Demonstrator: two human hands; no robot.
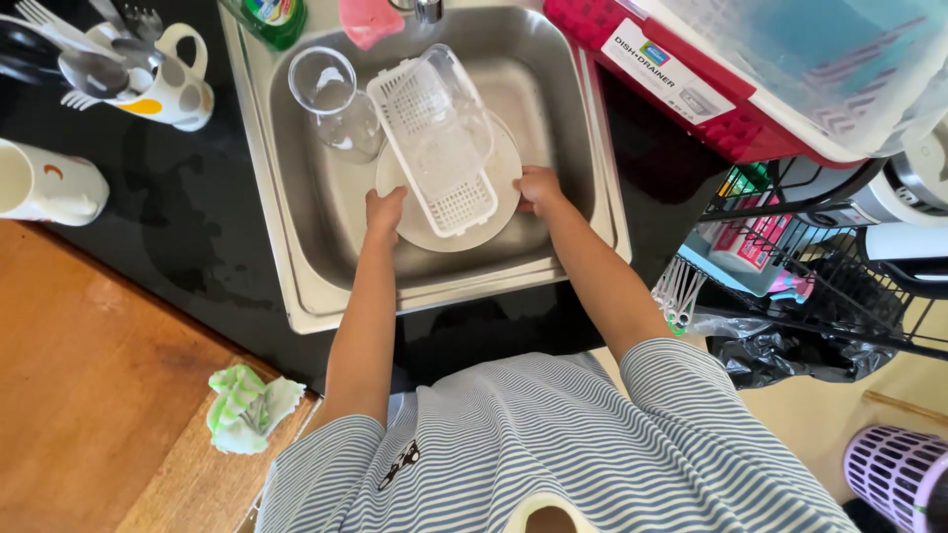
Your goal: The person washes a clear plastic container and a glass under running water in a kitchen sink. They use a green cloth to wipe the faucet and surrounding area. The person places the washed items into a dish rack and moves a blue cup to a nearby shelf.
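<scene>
A round cream plate [481, 229] is gripped at opposite edges inside the steel sink [296, 212]; the left hand [383, 211] and right hand [538, 188] are each closed on its rim. A white slotted basket [434, 148] is carried on the plate; a clear glass [336, 104] lies just beside it.

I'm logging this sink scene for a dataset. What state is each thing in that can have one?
Left hand: grip closed on the plate's left edge.
Right hand: grip closed on the plate's right edge.
Plate: held low in the sink, carrying the basket.
White slotted basket: empty, lying on the plate.
Glass: empty, lying tilted in the sink.
Spotted mug: tipped, holding cutlery.
Cloth: crumpled on the counter.
</scene>
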